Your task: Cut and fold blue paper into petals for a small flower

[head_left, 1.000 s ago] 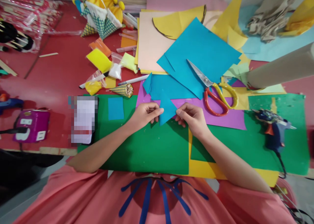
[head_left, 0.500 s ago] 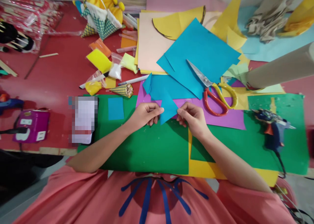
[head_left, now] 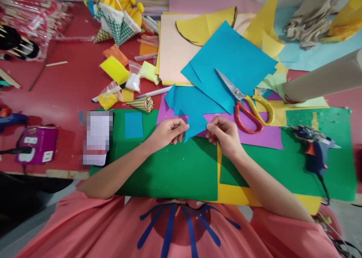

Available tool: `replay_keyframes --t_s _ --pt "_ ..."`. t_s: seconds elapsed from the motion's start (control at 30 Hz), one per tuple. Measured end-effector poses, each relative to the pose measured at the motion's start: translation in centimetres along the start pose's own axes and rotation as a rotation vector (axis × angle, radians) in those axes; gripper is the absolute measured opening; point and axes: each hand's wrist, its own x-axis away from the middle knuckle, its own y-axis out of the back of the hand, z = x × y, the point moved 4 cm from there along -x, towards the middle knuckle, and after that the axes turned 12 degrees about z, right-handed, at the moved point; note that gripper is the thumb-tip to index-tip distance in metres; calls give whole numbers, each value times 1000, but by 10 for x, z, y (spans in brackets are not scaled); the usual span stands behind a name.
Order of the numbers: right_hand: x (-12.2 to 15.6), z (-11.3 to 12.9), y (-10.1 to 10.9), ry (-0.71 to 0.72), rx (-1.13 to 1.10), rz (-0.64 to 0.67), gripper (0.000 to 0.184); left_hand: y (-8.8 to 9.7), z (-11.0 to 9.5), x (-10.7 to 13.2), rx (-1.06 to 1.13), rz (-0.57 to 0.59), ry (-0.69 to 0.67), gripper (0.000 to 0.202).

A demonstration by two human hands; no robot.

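Observation:
Both hands pinch a small pointed piece of blue paper (head_left: 195,124) over the green sheet (head_left: 175,167). My left hand (head_left: 169,132) grips its left edge with closed fingers. Its right edge is held between thumb and fingers of my right hand (head_left: 223,135). The piece's tip points down toward me. Behind it lies a purple sheet (head_left: 254,135) and larger blue sheets (head_left: 232,60). Scissors (head_left: 246,99) with red and yellow handles rest on the blue paper, just beyond my right hand.
A blue glue gun (head_left: 313,148) lies on the green paper at right. A small blue rectangle (head_left: 133,125) and a blurred white card (head_left: 97,137) sit at left. A patterned cone (head_left: 141,103), clay bags (head_left: 115,69), a purple power strip (head_left: 36,145) and a cardboard tube (head_left: 322,79) surround the work spot.
The blue piece has turned slightly and shifted up between my fingers; my right hand moved a little away from me. My left hand stayed almost still.

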Motion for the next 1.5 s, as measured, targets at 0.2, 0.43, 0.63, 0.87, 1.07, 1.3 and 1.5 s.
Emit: replay_keyframes --t_s 0.2,0.43,0.63,0.87,1.07,1.3,1.5 --pt "1 -1 0 16 -7 -29 23 -3 3 1 38 40 -34 35" --pt "1 0 2 16 11 -44 22 -3 3 1 36 41 -10 34" --pt "1 1 2 26 20 -50 21 -3 5 1 25 22 7 35" --pt "0 2 3 34 14 -81 21 -5 7 0 33 68 4 32" --pt "1 4 4 28 31 -96 22 -5 7 2 8 57 19 33" --pt "1 3 5 38 43 -101 21 -6 8 1 18 92 38 35" --pt "1 3 7 54 32 -115 21 -8 8 2 37 136 30 32"
